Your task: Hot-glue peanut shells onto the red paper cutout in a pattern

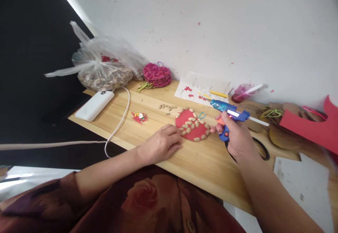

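A blue glue gun (229, 111) with a white glue stick out of its back is gripped in my right hand (236, 138). Its nozzle points left, above the table behind a red disc (198, 133). Peanuts (196, 123) line the disc's rim and form a double row across its middle, and a teal loop (202, 115) sticks out at the top. My left hand (165, 143) rests at the disc's left edge, fingers curled together; what the fingertips hold, if anything, is hidden. Fingers of my right hand reach the disc's right edge.
Loose peanuts (167, 107) lie behind the disc. Left are red paper scraps (139, 116), a white power strip (94, 105) and plastic bags (102, 67). Pink discs (157, 74) are stacked by the wall. A paint cup (240, 93), red sheet (308, 125) and cardboard pieces (283, 136) are right.
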Tool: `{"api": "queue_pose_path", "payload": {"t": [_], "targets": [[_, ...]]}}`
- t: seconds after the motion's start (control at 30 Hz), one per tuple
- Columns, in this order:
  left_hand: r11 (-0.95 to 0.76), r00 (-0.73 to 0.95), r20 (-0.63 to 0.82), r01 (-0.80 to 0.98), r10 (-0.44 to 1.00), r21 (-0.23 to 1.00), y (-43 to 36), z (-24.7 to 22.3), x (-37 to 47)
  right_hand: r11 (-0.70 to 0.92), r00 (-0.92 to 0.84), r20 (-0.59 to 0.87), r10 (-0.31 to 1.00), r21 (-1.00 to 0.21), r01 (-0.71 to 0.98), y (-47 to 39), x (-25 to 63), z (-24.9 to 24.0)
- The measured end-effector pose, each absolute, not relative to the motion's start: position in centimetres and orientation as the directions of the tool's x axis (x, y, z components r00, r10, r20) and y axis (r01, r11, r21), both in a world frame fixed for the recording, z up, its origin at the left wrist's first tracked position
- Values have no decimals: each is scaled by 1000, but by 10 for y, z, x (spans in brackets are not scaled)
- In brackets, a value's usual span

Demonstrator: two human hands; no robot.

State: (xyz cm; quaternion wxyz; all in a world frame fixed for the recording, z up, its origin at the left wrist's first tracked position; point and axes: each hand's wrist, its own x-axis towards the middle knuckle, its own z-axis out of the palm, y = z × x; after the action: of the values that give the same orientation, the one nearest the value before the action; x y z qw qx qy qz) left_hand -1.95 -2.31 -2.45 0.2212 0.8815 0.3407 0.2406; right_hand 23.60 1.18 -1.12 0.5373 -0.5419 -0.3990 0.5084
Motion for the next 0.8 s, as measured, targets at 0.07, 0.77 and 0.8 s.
{"api": "queue_pose_path", "payload": {"t": [0.07,0.77,0.8], "targets": [[-683,661,288,475,693,555,-22,-25,-17,-98,182,-115,976,-990,-101,13,239,-12],[-411,237,390,787,890,460,101,35,-56,5,305,-57,951,-980,-200,19,239,-12],[-419,287,334,792,898,444,106,33,-53,3,306,-59,950,-980,-201,19,240,-12]]}}
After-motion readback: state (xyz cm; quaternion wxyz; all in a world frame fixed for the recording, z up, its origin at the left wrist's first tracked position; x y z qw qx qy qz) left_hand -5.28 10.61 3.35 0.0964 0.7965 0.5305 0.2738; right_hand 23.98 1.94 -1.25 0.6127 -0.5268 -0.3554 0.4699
